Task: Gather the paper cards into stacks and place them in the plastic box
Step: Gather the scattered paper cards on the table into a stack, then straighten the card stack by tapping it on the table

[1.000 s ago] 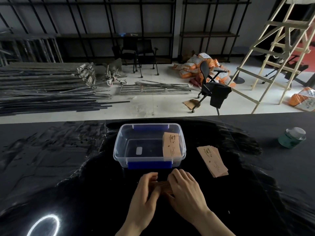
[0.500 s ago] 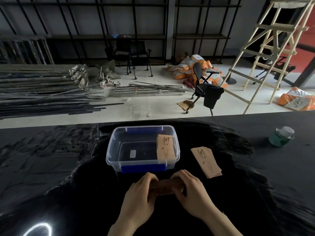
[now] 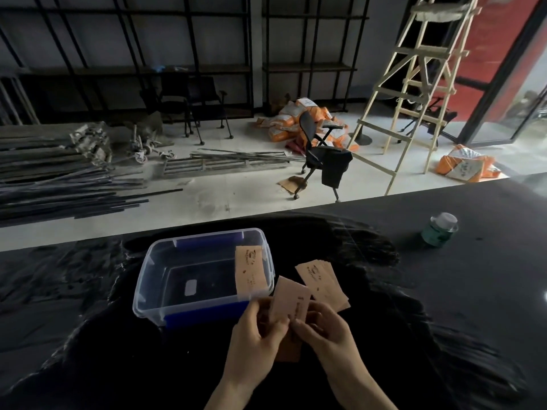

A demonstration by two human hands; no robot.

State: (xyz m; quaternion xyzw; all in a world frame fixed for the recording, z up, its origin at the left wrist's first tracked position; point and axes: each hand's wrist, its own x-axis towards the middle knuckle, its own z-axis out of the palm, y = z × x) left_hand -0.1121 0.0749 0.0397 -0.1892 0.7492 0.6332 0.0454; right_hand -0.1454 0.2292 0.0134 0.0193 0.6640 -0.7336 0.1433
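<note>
My left hand (image 3: 257, 335) and right hand (image 3: 322, 329) clench a card stack (image 3: 290, 303); the plastic box (image 3: 165, 291) lies just upper left, long axis upright.

Looks like a workshop or storage space under fit-out, not a home or office. Bare, dusty concrete floor (image 3: 225, 199). Long metal bars (image 3: 59, 184) heaped at the left, a flat metal grid frame (image 3: 219, 164) beside loose castor wheels (image 3: 148, 153). Tall black metal shelving (image 3: 189, 54) along the back wall, nearly bare. Wooden stepladder (image 3: 414, 93) standing at the right, near orange-and-white sacks (image 3: 296, 122) piled on the floor, one more sack (image 3: 466, 167) lying apart. Wheeled office chair (image 3: 319, 152) with a dark cloth draped over it, two black chairs (image 3: 192, 105) by the shelves. Dim light, a glass door (image 3: 515, 93) at the far right.
</note>
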